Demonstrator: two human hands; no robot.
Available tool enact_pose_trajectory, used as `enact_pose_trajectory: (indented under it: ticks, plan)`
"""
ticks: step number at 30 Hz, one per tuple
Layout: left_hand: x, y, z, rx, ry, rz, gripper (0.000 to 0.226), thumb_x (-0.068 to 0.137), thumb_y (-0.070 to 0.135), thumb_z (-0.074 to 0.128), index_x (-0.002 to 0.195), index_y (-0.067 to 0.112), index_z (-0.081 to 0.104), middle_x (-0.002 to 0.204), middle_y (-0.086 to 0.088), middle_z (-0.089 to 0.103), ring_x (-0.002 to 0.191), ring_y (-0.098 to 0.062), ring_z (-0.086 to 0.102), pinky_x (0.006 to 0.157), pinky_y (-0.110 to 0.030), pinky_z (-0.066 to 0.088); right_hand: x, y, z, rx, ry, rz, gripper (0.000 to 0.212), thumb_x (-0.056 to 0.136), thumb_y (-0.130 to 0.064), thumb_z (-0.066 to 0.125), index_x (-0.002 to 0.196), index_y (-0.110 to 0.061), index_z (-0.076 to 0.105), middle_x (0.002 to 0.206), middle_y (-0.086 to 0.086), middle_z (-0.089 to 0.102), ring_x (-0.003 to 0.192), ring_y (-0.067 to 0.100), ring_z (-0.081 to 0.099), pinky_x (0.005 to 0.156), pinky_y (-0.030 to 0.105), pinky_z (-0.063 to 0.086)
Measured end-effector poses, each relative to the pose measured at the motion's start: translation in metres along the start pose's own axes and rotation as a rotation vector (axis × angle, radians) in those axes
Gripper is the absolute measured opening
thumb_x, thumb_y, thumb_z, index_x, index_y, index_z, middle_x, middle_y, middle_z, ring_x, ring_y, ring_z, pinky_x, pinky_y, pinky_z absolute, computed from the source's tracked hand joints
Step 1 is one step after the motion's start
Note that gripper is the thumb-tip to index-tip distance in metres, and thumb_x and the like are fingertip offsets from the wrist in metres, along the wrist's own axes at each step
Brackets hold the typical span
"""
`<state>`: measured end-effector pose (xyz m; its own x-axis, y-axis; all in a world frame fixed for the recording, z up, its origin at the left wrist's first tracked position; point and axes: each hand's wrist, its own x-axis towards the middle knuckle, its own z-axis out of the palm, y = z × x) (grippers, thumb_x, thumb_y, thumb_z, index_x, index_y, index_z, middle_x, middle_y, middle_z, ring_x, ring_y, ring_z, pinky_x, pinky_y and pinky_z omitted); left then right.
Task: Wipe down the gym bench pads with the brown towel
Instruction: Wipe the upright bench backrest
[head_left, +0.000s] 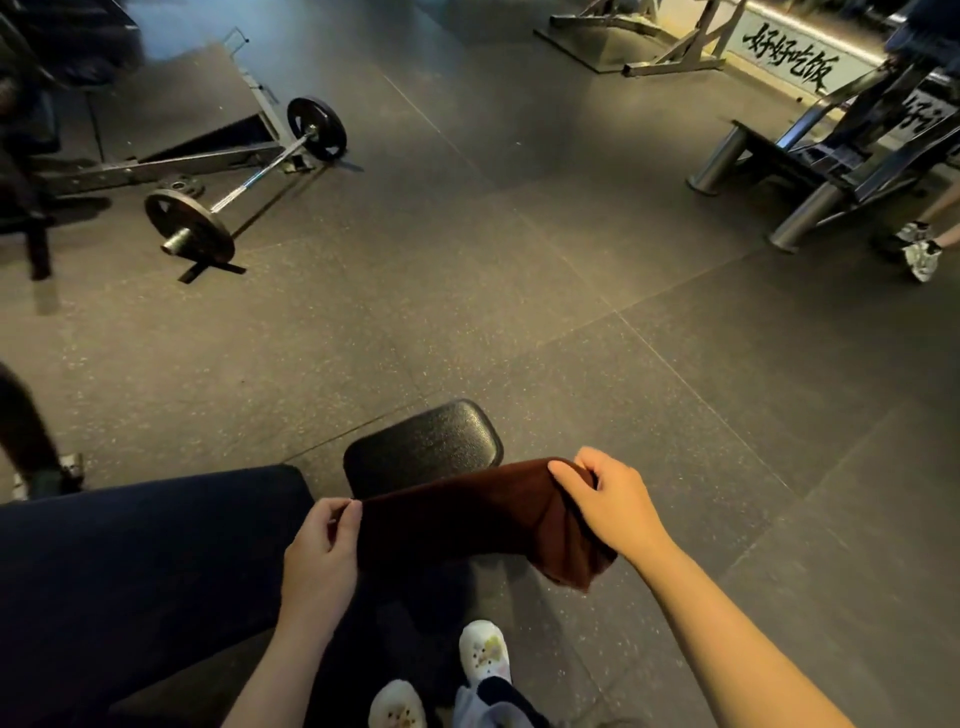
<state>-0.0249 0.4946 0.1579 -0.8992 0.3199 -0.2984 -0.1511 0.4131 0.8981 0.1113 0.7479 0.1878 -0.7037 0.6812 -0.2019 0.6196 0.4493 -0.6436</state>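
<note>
The soft brown cloth towel (483, 514) is held stretched above the small black textured vinyl bench pad (423, 441), not yet wiping. One corner is pinched by the left hand (319, 551); the other end is bunched in the right hand (610, 501). Lowering onto the pad seems needed next.

We see a dim gym lit warmly from the upper right, where a bright strip glares. The floor (519, 291) shows soft shadows. Wide-angle bending curves the frame's edges, and the left edge looks smeared, perhaps by motion blur.
</note>
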Motion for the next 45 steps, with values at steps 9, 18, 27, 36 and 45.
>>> enact_pose_trajectory:
  ticks: [9,18,27,36,45]
  plan:
    - [-0.030,-0.001,0.063,0.224,-0.331,0.284,0.016,0.099,0.031,0.058,0.110,0.028,0.069,0.108,0.021,0.066,0.100,0.003,0.061,0.084,-0.016,0.048,0.012,-0.031,0.088,0.688,-0.577,0.755,0.061,0.067,-0.052,0.084,0.101,-0.002,0.075,0.103,0.019,0.073,0.098,0.036,0.069,0.093,0.043,0.054]
    - [0.036,-0.039,0.044,0.329,-0.373,0.076,0.022,0.098,0.027,0.060,0.117,0.039,0.063,0.115,0.032,0.053,0.108,0.017,0.048,0.090,-0.007,0.039,0.094,0.007,0.136,0.322,-0.312,0.323,0.012,0.097,-0.011,0.060,0.088,-0.018,0.062,0.078,-0.002,0.065,0.076,0.017,0.059,0.071,0.029,0.041]
    - [0.179,-0.088,0.067,0.507,-0.155,-0.131,0.032,0.100,0.026,0.057,0.131,0.022,0.061,0.129,0.007,0.058,0.126,-0.008,0.045,0.095,-0.019,0.033,0.232,0.019,0.179,-0.719,-0.662,-0.397,0.042,0.100,-0.039,0.050,0.139,-0.022,0.048,0.143,0.005,0.044,0.118,0.029,0.055,0.082,0.038,0.047]
    - [0.192,-0.193,0.074,0.874,-0.125,-0.166,0.039,0.087,0.016,0.072,0.125,0.012,0.066,0.131,-0.012,0.061,0.130,-0.030,0.051,0.102,-0.050,0.045,0.276,0.085,0.283,-0.864,-0.613,-0.573,0.065,0.089,-0.043,0.067,0.146,-0.019,0.047,0.158,0.011,0.033,0.146,0.035,0.028,0.117,0.053,0.010]
    - [0.259,-0.279,0.017,1.324,-0.068,0.030,0.059,0.096,0.041,0.034,0.149,0.017,0.042,0.159,-0.015,0.033,0.148,-0.034,0.020,0.118,-0.054,-0.012,0.290,0.116,0.327,-0.931,-0.465,-0.921,0.063,0.096,-0.049,0.042,0.149,-0.015,0.041,0.158,0.015,0.031,0.145,0.037,0.026,0.118,0.057,0.007]
